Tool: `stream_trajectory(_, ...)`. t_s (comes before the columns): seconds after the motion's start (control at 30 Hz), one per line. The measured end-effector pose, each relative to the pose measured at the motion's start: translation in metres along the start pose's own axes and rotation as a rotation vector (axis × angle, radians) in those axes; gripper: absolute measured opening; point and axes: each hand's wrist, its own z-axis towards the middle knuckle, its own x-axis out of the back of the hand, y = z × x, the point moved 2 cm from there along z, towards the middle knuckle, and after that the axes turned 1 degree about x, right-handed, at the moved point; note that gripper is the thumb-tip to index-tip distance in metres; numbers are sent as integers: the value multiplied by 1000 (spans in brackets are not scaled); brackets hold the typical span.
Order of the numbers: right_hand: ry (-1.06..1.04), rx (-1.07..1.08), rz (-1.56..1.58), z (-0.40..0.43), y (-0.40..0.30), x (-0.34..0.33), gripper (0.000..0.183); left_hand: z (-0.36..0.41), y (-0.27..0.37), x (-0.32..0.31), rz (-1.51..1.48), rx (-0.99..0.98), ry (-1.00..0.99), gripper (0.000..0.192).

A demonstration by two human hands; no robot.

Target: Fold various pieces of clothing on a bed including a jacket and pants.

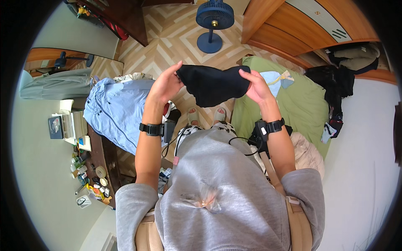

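A small black cloth garment [216, 84] is stretched between my two hands in front of me, its lower edge hanging loose and wavy. My left hand [165, 82] grips its left corner, thumb pointing up. At the opposite corner, my right hand [258, 86] pinches the fabric with the thumb on top. Which kind of garment it is cannot be made out for certain. Below it, my feet in light slippers [193, 114] stand on the patterned floor. Just past my right hand, a light blue cloth piece [272, 82] lies on the green bed sheet [295, 106].
A light blue jacket [122, 106] is draped at my left, beside a dark desk [105, 163] with books [75, 124] and small items. Ahead stands a blue fan [214, 18]. Black clothes [333, 84] lie along the bed's far side, near an open wooden wardrobe [301, 25].
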Motion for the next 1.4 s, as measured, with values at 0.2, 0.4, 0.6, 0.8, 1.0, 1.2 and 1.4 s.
stream_trajectory(0.2,60,-34,-83,18,6,18,24,15,-8,11,541,-42,0,26)
stream_trajectory(0.4,185,-13,-141,18,-71,34,27,41,13,-61,462,-137,-136,17)
stream_trajectory(0.6,212,1,-259,17,-176,-17,36,12,79,-128,571,-327,-262,22)
stream_trajectory(0.8,115,-4,-379,16,-201,-40,26,38,103,-120,584,-411,-74,35)
stream_trajectory(1.0,231,195,-417,15,-201,-56,33,45,113,-118,664,-561,-79,46)
stream_trajectory(1.2,206,383,-483,-1,-271,-93,30,-3,166,-173,876,-1003,-30,28)
stream_trajectory(1.4,203,713,-602,-29,-313,-172,29,-32,219,-222,911,-1681,-5,32)
